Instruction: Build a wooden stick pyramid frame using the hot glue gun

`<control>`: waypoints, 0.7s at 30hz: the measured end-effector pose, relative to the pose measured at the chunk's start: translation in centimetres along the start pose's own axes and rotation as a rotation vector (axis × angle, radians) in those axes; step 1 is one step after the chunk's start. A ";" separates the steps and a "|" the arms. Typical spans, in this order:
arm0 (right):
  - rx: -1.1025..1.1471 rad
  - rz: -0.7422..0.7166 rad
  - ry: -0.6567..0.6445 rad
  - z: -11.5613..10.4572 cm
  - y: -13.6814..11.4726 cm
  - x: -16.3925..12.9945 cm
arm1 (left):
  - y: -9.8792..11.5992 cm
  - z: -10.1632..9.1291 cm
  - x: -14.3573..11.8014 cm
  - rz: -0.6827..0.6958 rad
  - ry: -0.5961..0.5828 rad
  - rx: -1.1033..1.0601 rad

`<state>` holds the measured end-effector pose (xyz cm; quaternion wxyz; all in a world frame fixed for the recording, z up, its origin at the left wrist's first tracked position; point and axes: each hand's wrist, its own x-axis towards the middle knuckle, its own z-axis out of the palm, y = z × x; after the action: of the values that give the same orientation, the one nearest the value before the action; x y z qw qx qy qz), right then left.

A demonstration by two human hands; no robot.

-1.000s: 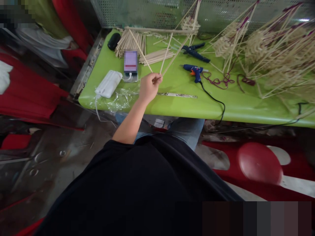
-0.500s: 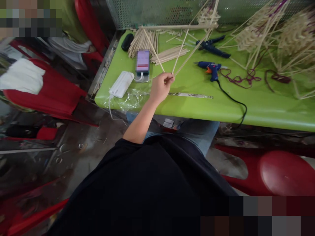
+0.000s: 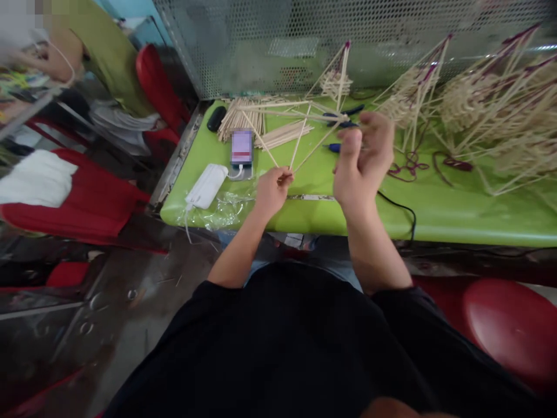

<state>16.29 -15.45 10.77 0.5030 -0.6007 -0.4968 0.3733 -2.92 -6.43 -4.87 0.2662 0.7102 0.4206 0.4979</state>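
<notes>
My left hand is closed in a pinch on the near corner of a thin wooden stick frame, where several sticks meet. The frame's far bar runs across above the green table. My right hand is raised at the frame's right corner, fingers loosely curled and apart, with nothing visible in it. Behind it, only the blue nozzle end of a glue gun shows. Dark-handled pliers lie just beyond, partly covered by the frame and my hand.
Loose sticks lie at the back left of the green table. A phone is cabled to a white power bank beside crumpled plastic. Finished-looking stick structures crowd the right side. A person in green sits at left.
My right hand has come into view from below and reached over the glue gun. The left hand keeps its pinch on the stick frame. The camera view has tilted up.
</notes>
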 end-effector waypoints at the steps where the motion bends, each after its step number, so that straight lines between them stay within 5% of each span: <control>1: -0.012 -0.075 0.096 0.5 0.2 0.7 | 0.0 0.0 0.0 -0.006 -0.003 -0.001; 7: -0.206 -0.415 0.427 2.2 4.7 1.9 | -0.1 -0.1 -0.2 -0.015 0.014 -0.043; 13: -0.247 -0.584 0.460 1.2 10.2 -1.3 | -0.6 0.0 -0.2 -0.039 0.018 -0.113; 19: 0.200 -0.697 1.012 -0.1 9.2 1.0 | -0.8 0.0 -0.3 -0.041 0.004 -0.245; 21: 0.292 -0.662 1.048 -1.2 8.5 3.7 | -0.8 -0.1 -0.3 -0.046 0.005 -0.287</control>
<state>20.20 -12.16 2.91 0.8449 -0.4435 -0.2879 -0.0814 -3.29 -6.24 -5.63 0.3752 0.6536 0.3622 0.5485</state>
